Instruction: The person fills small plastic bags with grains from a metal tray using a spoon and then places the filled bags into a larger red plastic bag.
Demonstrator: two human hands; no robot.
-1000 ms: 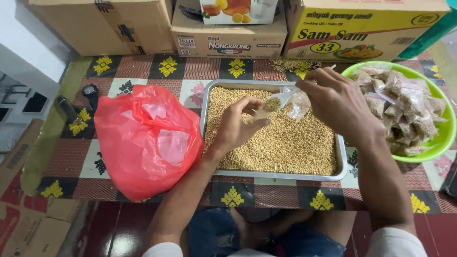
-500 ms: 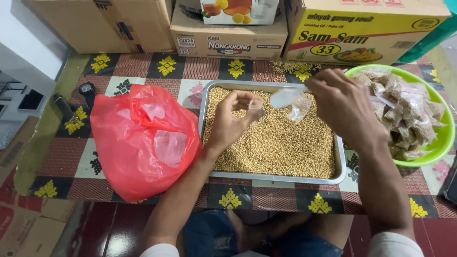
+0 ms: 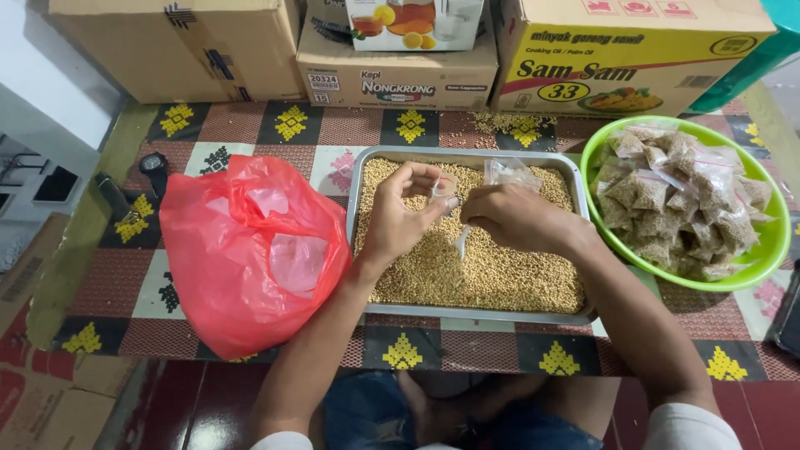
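A metal tray point(image 3: 575, 179) full of small tan grains point(image 3: 492, 271) sits in the middle of a patterned tablecloth point(image 3: 292, 125), and both hands work just above it. The left hand point(image 3: 400, 212) is raised over the left half of the tray, its thumb and fingertips pinched on the rim of a small clear plastic bag point(image 3: 446, 187). The right hand point(image 3: 517, 218) hovers over the middle of the tray, just beside the left, fingers curled onto the same little bag from the other side; whether it also holds a scoop I cannot tell. A second clear bag point(image 3: 508, 171) lies on the grains at the far edge of the tray, behind the right hand. Left of the tray and touching its side is a crumpled red plastic bag point(image 3: 250, 250). Right of the tray is a green bowl point(image 3: 771, 250) heaped with small filled packets point(image 3: 675, 200). Beyond the tray, along the far edge of the cloth, stand several cardboard boxes point(image 3: 400, 79). A few loose grains lie scattered on the cloth between the tray and the boxes.
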